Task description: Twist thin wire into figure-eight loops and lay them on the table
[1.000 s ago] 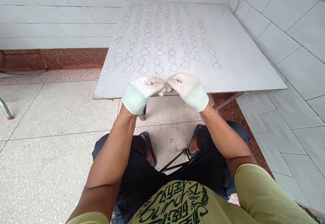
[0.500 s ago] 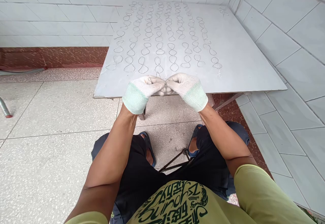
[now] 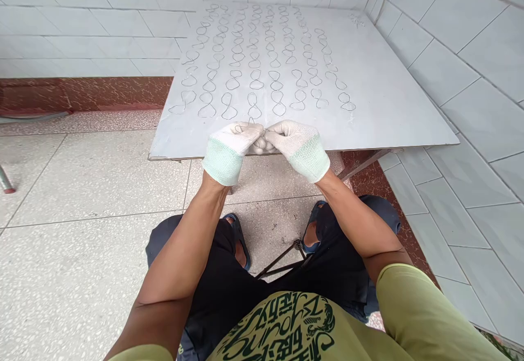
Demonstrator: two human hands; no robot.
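Wht gloves [image 3: 231, 136], mint cuffs [image 3: 223, 161]; grn tee [image 3: 360, 336] w/ dk print [image 3: 282, 325].

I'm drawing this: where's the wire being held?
In the head view, just left of centre, the wire is pinched by the left hand and right hand, near the front of the table, this side of the nearest figure-eight loops.

Your one head-worn camera faces forward and down, your shirt [image 3: 295, 331] nearest, table [image 3: 388, 110] beyond, wall [image 3: 98, 22] farthest.
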